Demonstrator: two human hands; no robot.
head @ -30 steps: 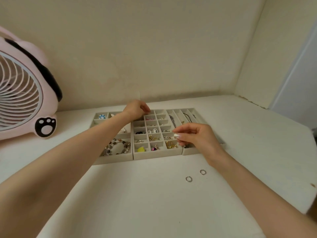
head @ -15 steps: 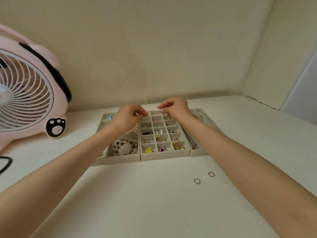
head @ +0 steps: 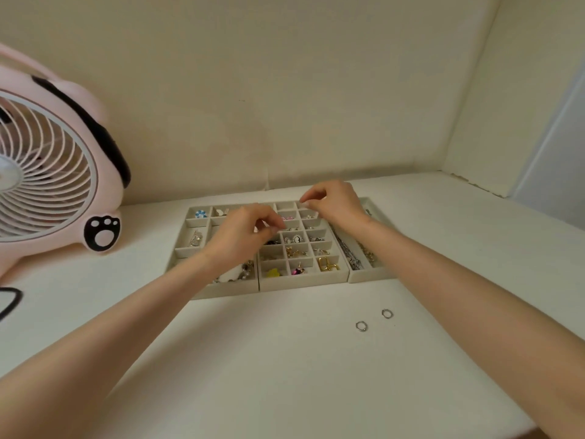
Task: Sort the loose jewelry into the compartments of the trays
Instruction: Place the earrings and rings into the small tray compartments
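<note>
At nine o'clock on the worktop (head: 285, 369) stands a pink fan (head: 47, 172), with a black loop (head: 11, 304) lying at its near side; neither belongs to the job. Three trays sit side by side toward twelve o'clock: the left tray (head: 182, 248) with wide compartments, the middle tray (head: 302, 282) with a grid of small ones, and the right tray (head: 370, 275) with long slots holding chains. The left hand (head: 240, 237) hovers over the seam between the left and middle trays, fingers curled and tips drawn into a pinch. Whether anything sits between them I cannot tell. The right hand (head: 334, 202) is over the far rows of the middle tray, thumb and forefinger likewise pinched, and anything it holds is too small to make out. The unsorted jewelry is a left ring (head: 361, 326) and a right ring (head: 386, 313) on bare worktop, near each other but apart, and clear of every tray. The line joining them runs from eight to two o'clock. They lie between five and six o'clock from the right hand and at four o'clock from the left, so the right hand looks better placed to fetch them.
</note>
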